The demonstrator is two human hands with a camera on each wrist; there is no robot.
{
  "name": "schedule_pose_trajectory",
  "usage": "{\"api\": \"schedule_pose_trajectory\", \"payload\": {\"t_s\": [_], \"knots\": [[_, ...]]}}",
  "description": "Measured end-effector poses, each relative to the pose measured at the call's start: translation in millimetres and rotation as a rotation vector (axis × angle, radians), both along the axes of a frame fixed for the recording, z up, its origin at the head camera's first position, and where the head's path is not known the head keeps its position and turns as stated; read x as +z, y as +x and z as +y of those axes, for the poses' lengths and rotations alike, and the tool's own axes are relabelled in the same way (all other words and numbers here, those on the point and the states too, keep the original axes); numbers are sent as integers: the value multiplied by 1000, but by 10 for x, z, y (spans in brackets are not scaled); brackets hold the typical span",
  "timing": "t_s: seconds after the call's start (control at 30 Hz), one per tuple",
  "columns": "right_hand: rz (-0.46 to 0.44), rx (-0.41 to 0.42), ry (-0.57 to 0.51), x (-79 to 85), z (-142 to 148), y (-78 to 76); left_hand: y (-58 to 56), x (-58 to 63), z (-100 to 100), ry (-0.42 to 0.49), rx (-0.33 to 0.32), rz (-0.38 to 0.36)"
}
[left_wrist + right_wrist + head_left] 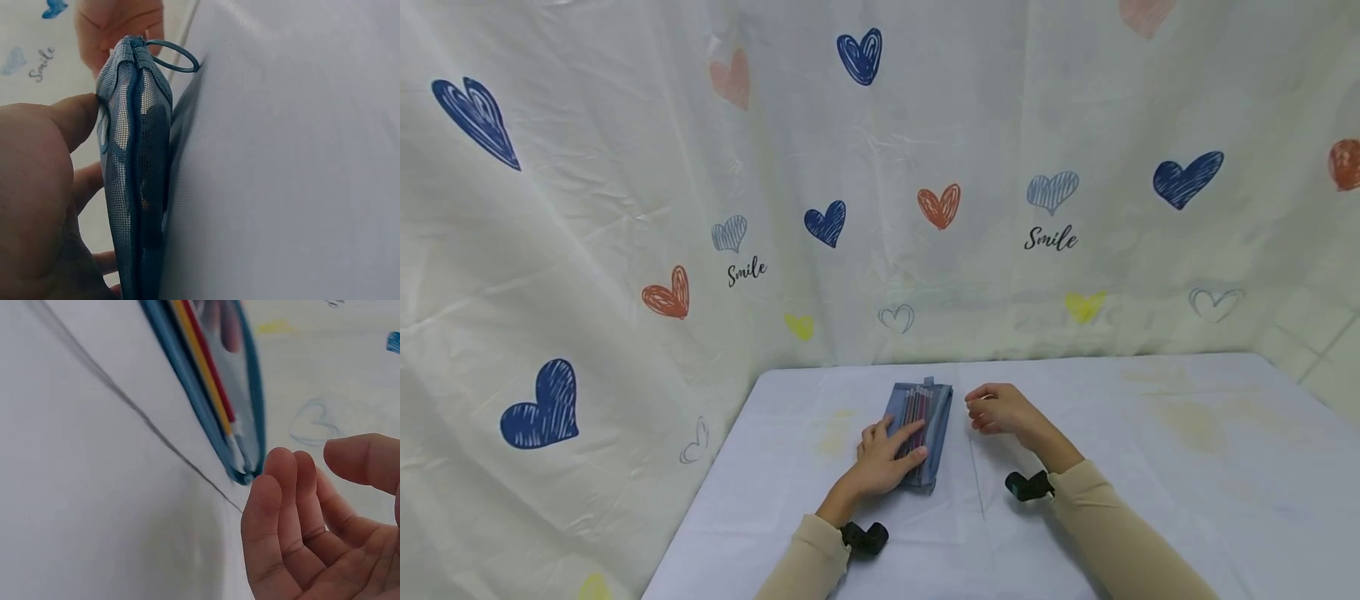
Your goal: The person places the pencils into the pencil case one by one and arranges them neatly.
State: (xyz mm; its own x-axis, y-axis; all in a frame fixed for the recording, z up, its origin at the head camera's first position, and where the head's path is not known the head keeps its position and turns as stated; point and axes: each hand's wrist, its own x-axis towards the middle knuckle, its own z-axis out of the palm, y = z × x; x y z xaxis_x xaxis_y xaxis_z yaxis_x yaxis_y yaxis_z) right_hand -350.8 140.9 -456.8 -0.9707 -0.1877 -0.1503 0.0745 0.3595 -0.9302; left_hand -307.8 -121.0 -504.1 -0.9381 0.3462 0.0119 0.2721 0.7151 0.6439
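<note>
A blue mesh pencil case [937, 421] lies flat on the white-covered table, with several pencils [916, 403] showing through its top. My left hand [880, 463] rests across the case, its fingers spread and fairly straight. In the left wrist view the zipped edge of the case [139, 181] faces the camera, and a loop [178, 55] sticks out at its end. To the right of the case, my right hand [1003, 412] hovers with loosely bent fingers and holds nothing. The right wrist view shows its thumb apart from the fingertips, close to the case's end [257, 406].
A white cloth [1112, 475] covers the table, with a crease running right of the case. Behind stands a white curtain [985, 108] printed with hearts and "Smile". Small black devices [867, 539] are strapped at both wrists.
</note>
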Motion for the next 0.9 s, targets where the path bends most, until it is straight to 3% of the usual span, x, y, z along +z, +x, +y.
{"api": "schedule_pose_trajectory", "payload": {"t_s": [0.27, 0.5, 0.9], "knots": [[33, -42, -20, 148, 261, -41, 37, 29, -19, 3, -51, 5], [98, -38, -9, 290, 436, -21, 43, 37, -19, -4, -43, 13], [119, -37, -2, 411, 627, 6, 52, 32, 17, -31, -19, 32]]}}
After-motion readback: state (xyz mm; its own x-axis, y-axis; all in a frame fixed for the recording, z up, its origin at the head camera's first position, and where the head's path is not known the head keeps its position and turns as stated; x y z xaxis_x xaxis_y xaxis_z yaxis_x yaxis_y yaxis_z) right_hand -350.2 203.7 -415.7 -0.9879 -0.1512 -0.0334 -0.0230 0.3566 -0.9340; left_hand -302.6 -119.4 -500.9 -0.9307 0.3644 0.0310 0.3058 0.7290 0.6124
